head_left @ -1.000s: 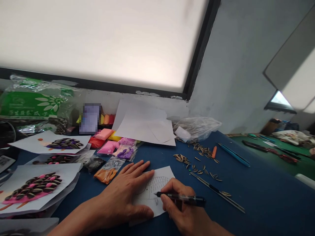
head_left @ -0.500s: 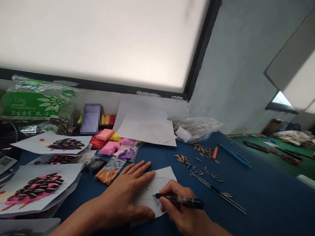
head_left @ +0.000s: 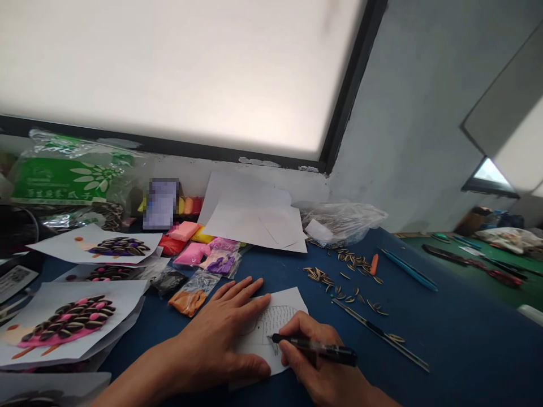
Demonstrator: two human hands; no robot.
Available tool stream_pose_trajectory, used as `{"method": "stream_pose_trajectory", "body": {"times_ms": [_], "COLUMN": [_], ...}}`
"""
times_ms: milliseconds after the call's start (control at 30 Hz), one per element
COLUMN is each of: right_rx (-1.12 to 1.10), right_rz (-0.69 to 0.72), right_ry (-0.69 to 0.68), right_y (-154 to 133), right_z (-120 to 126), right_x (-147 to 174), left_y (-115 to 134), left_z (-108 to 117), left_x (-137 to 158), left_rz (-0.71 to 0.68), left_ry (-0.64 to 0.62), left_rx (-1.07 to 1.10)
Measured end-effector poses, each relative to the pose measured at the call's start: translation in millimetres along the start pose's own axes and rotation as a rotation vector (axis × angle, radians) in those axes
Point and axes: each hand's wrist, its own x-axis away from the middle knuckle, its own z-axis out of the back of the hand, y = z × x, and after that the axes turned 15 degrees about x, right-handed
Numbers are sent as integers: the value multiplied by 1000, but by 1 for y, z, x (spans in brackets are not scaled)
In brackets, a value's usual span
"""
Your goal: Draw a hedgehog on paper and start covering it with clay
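A small sheet of white paper (head_left: 292, 298) lies on the dark blue table, bearing a line drawing of a rounded body filled with short marks. My left hand (head_left: 224, 333) lies flat across its left side, fingers spread and thumb along the near edge. Gripped in my right hand (head_left: 322, 350) is a black pen (head_left: 316, 347), its tip on or just above the drawing. Part of the drawing is hidden under my hands. To the right lie loose sunflower seeds (head_left: 318, 276) and thin metal tweezers (head_left: 382, 333).
Finished seed pictures (head_left: 72, 322) are stacked at left. Bags of coloured clay (head_left: 193, 254) and larger white sheets (head_left: 254, 209) stand behind. A green seed bag (head_left: 63, 178) leans at the back left; a blue tool (head_left: 409, 268) and an orange stick (head_left: 374, 264) lie right.
The whole view has shifted slightly, moving everything a little to the right. Both hands keep nearly the same place on the paper, and the pen stays in my right hand.
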Motion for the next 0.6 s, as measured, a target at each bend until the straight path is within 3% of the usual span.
{"method": "stream_pose_trajectory", "body": {"times_ms": [433,600], "right_rx": [86,-18], "right_rz": [-2,-32], "right_ry": [47,-9], "right_y": [1,3], "right_z": [-2,-1], "right_x": [2,1], "left_y": [-3,-4], "left_z": [-2,-3], "left_x": [0,0], "left_rz": [-11,-23], "left_ry": [9,18], "left_rx": [10,14]}}
